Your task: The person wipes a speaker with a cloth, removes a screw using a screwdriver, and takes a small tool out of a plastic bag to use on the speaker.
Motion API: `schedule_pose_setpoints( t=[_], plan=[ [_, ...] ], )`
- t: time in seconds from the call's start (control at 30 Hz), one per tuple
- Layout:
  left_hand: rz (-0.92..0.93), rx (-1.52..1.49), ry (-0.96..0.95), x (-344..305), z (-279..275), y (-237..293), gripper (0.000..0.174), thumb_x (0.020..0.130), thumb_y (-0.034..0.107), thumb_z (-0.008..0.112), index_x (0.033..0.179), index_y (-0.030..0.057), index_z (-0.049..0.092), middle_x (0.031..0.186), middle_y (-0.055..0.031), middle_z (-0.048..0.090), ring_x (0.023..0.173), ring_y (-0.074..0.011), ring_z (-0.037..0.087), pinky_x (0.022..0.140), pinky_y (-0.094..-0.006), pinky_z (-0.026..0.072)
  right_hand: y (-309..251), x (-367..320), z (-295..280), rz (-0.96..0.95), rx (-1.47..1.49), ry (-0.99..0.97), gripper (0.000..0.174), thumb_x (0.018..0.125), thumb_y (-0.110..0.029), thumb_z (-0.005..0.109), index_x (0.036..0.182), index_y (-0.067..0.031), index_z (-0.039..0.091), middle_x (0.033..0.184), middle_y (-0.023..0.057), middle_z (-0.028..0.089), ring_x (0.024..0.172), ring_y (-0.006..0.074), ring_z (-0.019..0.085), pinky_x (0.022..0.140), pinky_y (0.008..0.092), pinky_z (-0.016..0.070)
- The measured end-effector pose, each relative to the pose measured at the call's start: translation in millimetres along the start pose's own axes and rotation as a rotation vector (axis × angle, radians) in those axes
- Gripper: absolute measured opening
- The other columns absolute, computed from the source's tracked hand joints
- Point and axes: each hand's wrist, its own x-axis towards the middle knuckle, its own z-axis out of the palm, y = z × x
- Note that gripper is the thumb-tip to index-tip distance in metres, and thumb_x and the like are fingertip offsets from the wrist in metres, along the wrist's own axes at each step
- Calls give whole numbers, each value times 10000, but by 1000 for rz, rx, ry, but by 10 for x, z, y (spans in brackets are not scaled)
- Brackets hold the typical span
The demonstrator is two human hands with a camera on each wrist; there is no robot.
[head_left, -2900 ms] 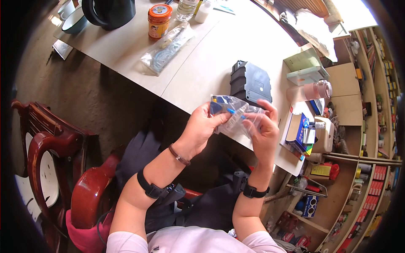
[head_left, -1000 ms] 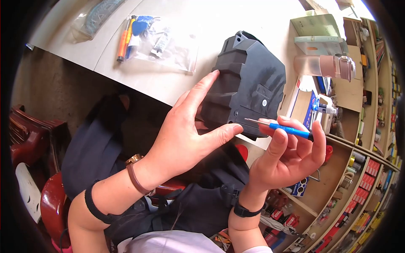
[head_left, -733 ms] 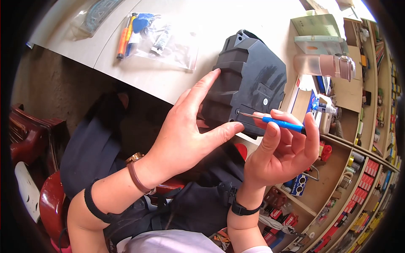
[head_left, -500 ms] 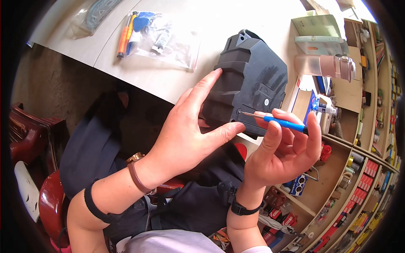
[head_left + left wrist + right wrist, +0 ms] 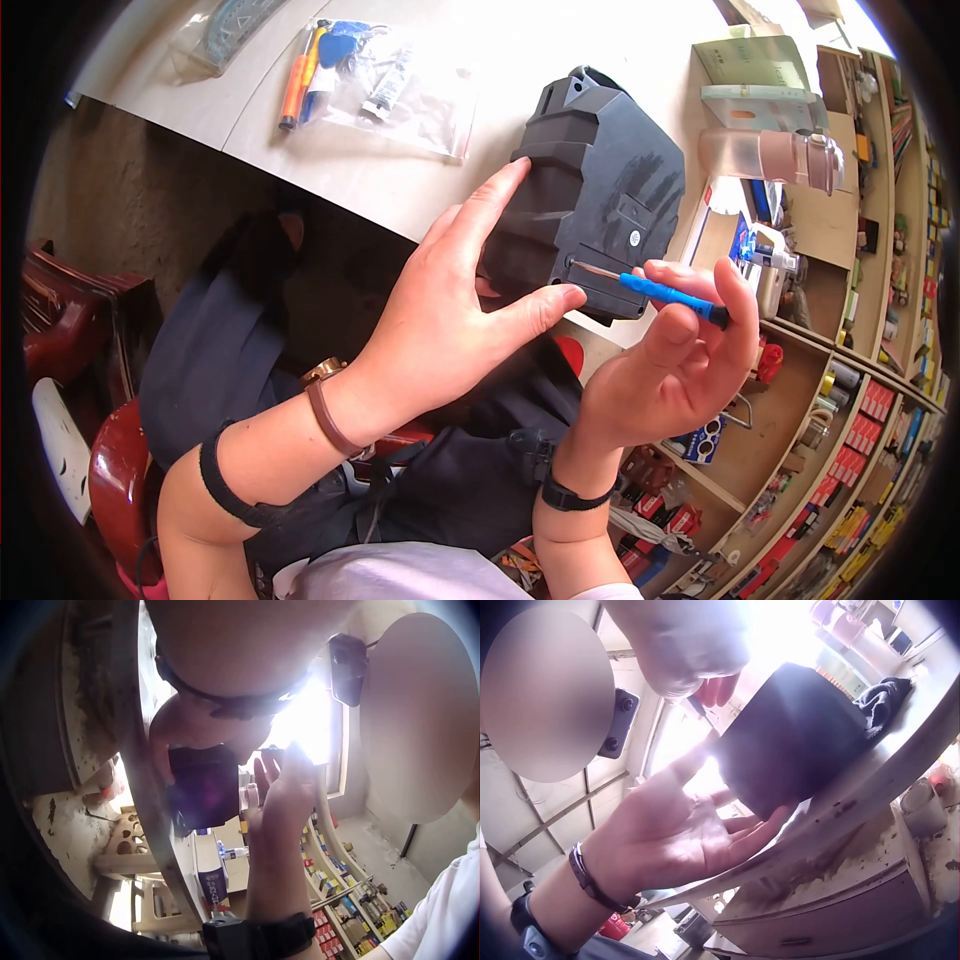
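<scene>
A black ribbed plastic case [image 5: 622, 185] stands at the table's front edge, its flat face tilted towards the head camera. My left hand [image 5: 430, 310] holds its near side, thumb at the lower corner and forefinger along the ribs; in the right wrist view, other fingers of the left hand [image 5: 667, 832] reach under the case [image 5: 787, 742]. A small blue screwdriver [image 5: 668, 294] is pinched in my right hand [image 5: 655, 375], its dark end cap against a finger. Its thin tip meets a round hole near the case's lower corner.
Left of the case lies a clear zip bag [image 5: 430, 130] with an orange-handled tool and a small tube. Farther left is a protractor [image 5: 232, 30] in plastic. A pink bottle [image 5: 770, 158] and green box [image 5: 750, 65] stand right, before shelves [image 5: 850, 400].
Earlier both hands held the clear bag; now it lies on the table. The left hand has taken hold of the case, and the screwdriver tip has moved up-left to the hole.
</scene>
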Motion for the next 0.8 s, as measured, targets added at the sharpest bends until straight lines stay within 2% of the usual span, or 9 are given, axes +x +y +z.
schedule_pose_setpoints(
  t=[0.13,0.2,0.23,0.37,0.43,0.57,0.73,0.77,0.8],
  plan=[
    [-3,10,5,-2,0,6,898,850,225,830,1578,91,322,1375,-193,492,1098,-168,605,916,-326,548,-103,58,44,122,-23,2,405,1017,-230,638,1309,40,560,964,123,674,875,211,690,778,313,591],
    [-14,5,1,-3,-4,5,906,842,241,835,1578,97,327,1380,-196,492,1094,-173,602,914,-329,547,-136,106,30,251,52,-33,420,1019,-221,633,1340,37,553,975,117,671,903,205,697,800,316,600],
    [-14,4,2,1,-6,2,906,842,241,835,1578,97,327,1380,-196,492,1094,-173,602,914,-329,547,-74,112,12,185,78,-61,363,1034,-148,593,1327,60,538,962,150,667,904,229,713,770,317,613],
    [-21,9,4,9,-15,8,911,832,265,844,1577,120,341,1384,-199,494,1086,-178,595,911,-331,545,-12,107,17,263,187,-33,373,1050,-122,548,1372,57,496,981,139,662,892,233,711,791,330,620],
    [-31,-1,0,4,-24,35,908,831,269,845,1576,127,346,1383,-197,497,1085,-179,593,910,-332,543,19,110,-24,411,477,41,376,1058,-99,513,1398,54,467,1006,136,656,897,247,710,814,346,625],
    [-68,39,-6,-5,-32,71,899,834,269,841,1574,128,350,1382,-181,507,1086,-178,592,916,-335,542,31,100,-30,410,495,123,373,1054,-89,516,1396,52,467,1025,138,650,907,260,710,822,352,625],
    [-12,-3,-14,4,-7,17,895,842,262,832,1573,101,341,1386,-170,506,1098,-172,598,923,-345,543,-3,81,14,284,257,-3,347,1049,-95,536,1359,54,489,1004,152,658,918,270,714,827,361,619],
    [-32,-32,-18,4,-7,32,893,845,254,829,1573,91,336,1387,-167,503,1098,-170,602,925,-345,543,-9,80,-6,257,211,-52,352,1060,-119,517,1379,27,491,1021,115,658,942,222,697,853,359,624],
    [-53,-61,-22,4,-8,40,891,849,247,825,1572,81,332,1389,-164,500,1099,-167,607,926,-345,544,-2,80,-18,254,212,-50,352,1060,-119,517,1379,27,491,1021,115,658,942,222,697,853,359,624]
  ],
)
